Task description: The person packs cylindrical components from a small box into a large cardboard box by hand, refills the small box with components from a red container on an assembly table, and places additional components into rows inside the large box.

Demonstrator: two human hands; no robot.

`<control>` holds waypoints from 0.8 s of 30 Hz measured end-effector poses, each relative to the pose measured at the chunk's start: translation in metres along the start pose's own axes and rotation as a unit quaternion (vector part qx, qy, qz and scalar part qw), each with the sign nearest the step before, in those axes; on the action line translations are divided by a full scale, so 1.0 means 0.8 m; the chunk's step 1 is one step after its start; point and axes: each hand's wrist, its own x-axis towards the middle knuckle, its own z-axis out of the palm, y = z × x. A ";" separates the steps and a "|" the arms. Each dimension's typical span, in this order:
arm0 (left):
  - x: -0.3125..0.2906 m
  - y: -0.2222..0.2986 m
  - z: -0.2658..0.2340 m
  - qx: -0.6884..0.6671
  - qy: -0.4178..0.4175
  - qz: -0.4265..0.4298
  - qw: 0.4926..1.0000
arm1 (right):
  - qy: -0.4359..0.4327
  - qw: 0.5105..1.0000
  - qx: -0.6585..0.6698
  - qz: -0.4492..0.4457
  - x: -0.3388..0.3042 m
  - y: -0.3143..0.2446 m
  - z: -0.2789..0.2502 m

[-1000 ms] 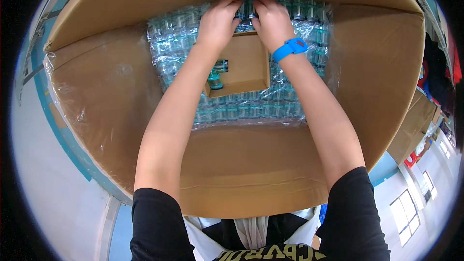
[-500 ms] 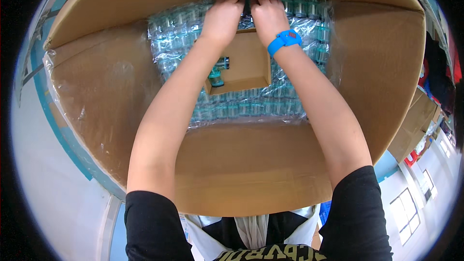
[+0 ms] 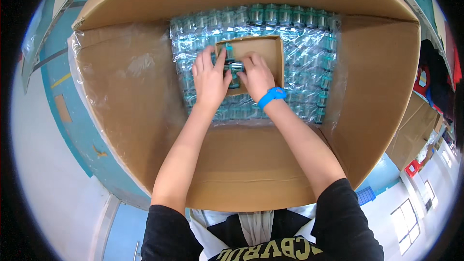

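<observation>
A small open cardboard tray [image 3: 268, 48] lies on plastic-wrapped rows of clear teal cylinders [image 3: 302, 60]. Several loose cylinders are inside its left part; one teal cylinder [image 3: 229, 52] is near the tray's far side. My left hand [image 3: 209, 78] reaches over the tray's left edge, its fingers spread beside these cylinders. From the other side my right hand [image 3: 257, 76], with a blue wristband [image 3: 272, 96], has thumb and fingertips closed at the end of a sideways cylinder [image 3: 236, 67]. My fingers partly hide the cylinders between the hands.
Tall walls of a large cardboard box [image 3: 251, 164] surround the work. Along the far wall stands a row of teal cylinders [image 3: 285, 15]. Clear plastic film [image 3: 140, 67] clings to the left wall. Outside at right are a folded carton [image 3: 411, 128] and a blue crate [image 3: 366, 195].
Both hands have come back from the row at the far wall to the tray. More cylinders now show in the tray's left part, and my right hand grips one.
</observation>
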 end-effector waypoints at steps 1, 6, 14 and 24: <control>0.001 -0.006 0.003 0.013 -0.029 -0.006 0.999 | -0.005 1.000 0.003 0.006 0.002 0.001 0.002; 0.004 -0.018 0.008 -0.023 -0.016 -0.015 0.999 | -0.066 0.988 0.109 0.092 -0.011 0.009 -0.007; 0.005 -0.010 0.022 0.008 0.000 -0.007 1.000 | 0.061 0.968 0.179 0.166 -0.014 0.004 -0.024; 0.012 0.030 0.001 -0.577 0.049 -0.255 0.774 | 0.147 0.894 0.368 0.209 0.003 -0.042 -0.038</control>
